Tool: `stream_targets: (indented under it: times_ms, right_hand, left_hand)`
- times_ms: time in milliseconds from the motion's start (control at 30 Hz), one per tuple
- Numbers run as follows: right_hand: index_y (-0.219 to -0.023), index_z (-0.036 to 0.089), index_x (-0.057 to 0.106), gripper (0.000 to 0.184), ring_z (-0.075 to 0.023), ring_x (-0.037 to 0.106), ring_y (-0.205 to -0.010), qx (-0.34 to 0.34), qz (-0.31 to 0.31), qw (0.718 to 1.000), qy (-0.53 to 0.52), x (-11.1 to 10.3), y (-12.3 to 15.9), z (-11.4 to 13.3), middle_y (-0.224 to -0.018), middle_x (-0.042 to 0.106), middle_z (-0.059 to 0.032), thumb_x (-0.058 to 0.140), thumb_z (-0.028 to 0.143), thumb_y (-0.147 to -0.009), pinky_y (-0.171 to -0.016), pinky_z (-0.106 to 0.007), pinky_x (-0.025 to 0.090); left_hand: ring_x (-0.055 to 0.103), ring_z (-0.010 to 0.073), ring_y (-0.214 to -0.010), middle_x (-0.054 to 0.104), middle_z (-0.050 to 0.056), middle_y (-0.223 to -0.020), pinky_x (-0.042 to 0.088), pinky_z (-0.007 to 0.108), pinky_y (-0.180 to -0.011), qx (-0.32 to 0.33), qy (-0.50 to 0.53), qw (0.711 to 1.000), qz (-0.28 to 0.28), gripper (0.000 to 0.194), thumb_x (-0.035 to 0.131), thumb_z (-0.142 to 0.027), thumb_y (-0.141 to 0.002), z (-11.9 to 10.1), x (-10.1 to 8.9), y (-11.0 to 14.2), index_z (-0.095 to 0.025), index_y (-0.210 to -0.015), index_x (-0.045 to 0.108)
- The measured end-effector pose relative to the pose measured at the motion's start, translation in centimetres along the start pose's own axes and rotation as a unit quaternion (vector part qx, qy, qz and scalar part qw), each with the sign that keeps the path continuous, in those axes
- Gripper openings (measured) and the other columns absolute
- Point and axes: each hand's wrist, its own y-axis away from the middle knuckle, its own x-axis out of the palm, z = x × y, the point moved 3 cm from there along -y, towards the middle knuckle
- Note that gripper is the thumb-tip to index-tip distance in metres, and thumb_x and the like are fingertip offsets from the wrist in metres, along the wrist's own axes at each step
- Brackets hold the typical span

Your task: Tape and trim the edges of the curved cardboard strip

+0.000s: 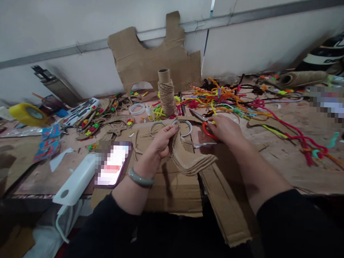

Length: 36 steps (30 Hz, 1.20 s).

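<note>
My left hand [162, 140], with a green bangle [140, 178] at the wrist, pinches the upper end of a curved stack of cardboard layers [189, 161]. That stack bends downward and to the right, its layered edge facing me. Scissors with red-orange handles [210, 132] are in my right hand [227, 129]; their blades point up and left, toward the pinched end but apart from it. Behind my fingertips lie pale rings [191, 129] on cardboard [183, 195]. My palms and some fingers are hidden.
A spool of twine [166, 97] stands behind my hands. Colored cords [218, 93] spread to the right. At left are a phone [114, 164], a white power strip [75, 180], yellow tape [28, 114] and braided twine pieces [112, 123]. Cut cardboard [151, 64] leans on the wall.
</note>
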Motion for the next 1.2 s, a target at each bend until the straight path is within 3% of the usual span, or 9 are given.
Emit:
stream_targets:
  times_ms: [167,367,567,667,800,900,1067,1200]
  right_hand:
    - [-0.115,0.016,0.065,0.037,-0.0289,0.063,-0.099,0.011,0.056,0.995,0.087,1.3,-0.4,-0.7,-0.110,0.065,-0.0185,0.048,0.030,-0.086,-0.073,-0.035,0.046]
    - [-0.118,0.020,0.067,0.044,-0.0284,0.066,-0.090,0.063,0.032,0.998,0.006,0.7,-0.6,-1.1,-0.102,0.071,-0.0144,0.056,0.035,-0.079,-0.068,-0.033,0.045]
    - [-0.109,0.020,0.071,0.038,-0.0276,0.064,-0.088,0.067,-0.085,0.989,-0.099,-1.6,-0.3,-1.2,-0.102,0.072,-0.0111,0.056,0.034,-0.077,-0.072,-0.035,0.046]
    - [-0.109,0.017,0.070,0.037,-0.0289,0.062,-0.098,0.021,-0.136,0.981,-0.135,-2.1,-0.1,-0.1,-0.107,0.070,-0.0130,0.057,0.028,-0.076,-0.082,-0.039,0.047]
    - [-0.124,0.018,0.059,0.048,-0.0268,0.061,-0.101,-0.033,-0.201,0.944,-0.261,-2.2,0.4,1.5,-0.116,0.065,-0.0131,0.059,0.030,-0.077,-0.084,-0.040,0.048]
    - [-0.125,0.022,0.058,0.054,-0.0252,0.063,-0.091,-0.034,-0.154,0.927,-0.340,-1.6,0.7,2.5,-0.109,0.068,-0.0089,0.065,0.033,-0.073,-0.077,-0.039,0.050]
    - [-0.113,0.021,0.067,0.045,-0.0273,0.064,-0.083,-0.006,-0.042,0.938,-0.344,-1.7,1.5,4.3,-0.090,0.070,-0.0079,0.061,0.023,-0.069,-0.073,-0.039,0.049]
    - [-0.114,0.020,0.065,0.047,-0.0277,0.064,-0.083,-0.060,-0.010,0.945,-0.323,-2.1,1.1,5.4,-0.087,0.070,-0.0076,0.061,0.025,-0.068,-0.073,-0.037,0.049]
  left_hand:
    - [0.057,0.0077,-0.050,0.064,-0.001,-0.058,0.047,0.019,-0.054,0.034,-0.032,0.999,-0.026,0.015,0.070,-0.021,-0.077,-0.1,-0.5,-0.2,-0.013,-0.071,0.059]
    - [0.057,0.0080,-0.051,0.066,0.000,-0.061,0.047,0.020,-0.054,0.040,-0.043,0.998,-0.018,0.017,0.071,-0.025,-0.077,-0.4,-0.7,-0.4,-0.013,-0.072,0.060]
    - [0.058,0.0067,-0.054,0.066,0.000,-0.065,0.046,0.018,-0.056,0.043,-0.051,0.998,0.010,0.015,0.075,-0.019,-0.073,-0.6,-0.9,-0.5,-0.012,-0.072,0.061]
    - [0.058,0.0073,-0.054,0.065,0.000,-0.064,0.046,0.018,-0.055,0.044,-0.055,0.997,0.028,0.015,0.076,-0.017,-0.071,-0.9,-1.0,-0.4,-0.012,-0.072,0.061]
    - [0.061,0.0082,-0.057,0.067,0.001,-0.066,0.047,0.019,-0.058,0.057,-0.035,0.997,0.045,0.016,0.077,-0.019,-0.069,-1.6,-1.2,-0.1,-0.012,-0.073,0.063]
    - [0.061,0.0081,-0.057,0.067,0.000,-0.065,0.047,0.019,-0.058,0.049,-0.019,0.998,0.034,0.015,0.077,-0.018,-0.069,-2.0,-1.2,0.1,-0.012,-0.072,0.064]
    - [0.061,0.0079,-0.056,0.067,0.000,-0.063,0.048,0.019,-0.060,0.073,0.012,0.997,-0.007,0.011,0.073,-0.017,-0.073,-2.6,-1.1,0.4,-0.013,-0.069,0.064]
    - [0.061,0.0079,-0.056,0.067,-0.001,-0.063,0.049,0.019,-0.060,0.081,0.040,0.996,-0.026,0.010,0.068,-0.015,-0.077,-2.8,-1.3,0.3,-0.014,-0.069,0.062]
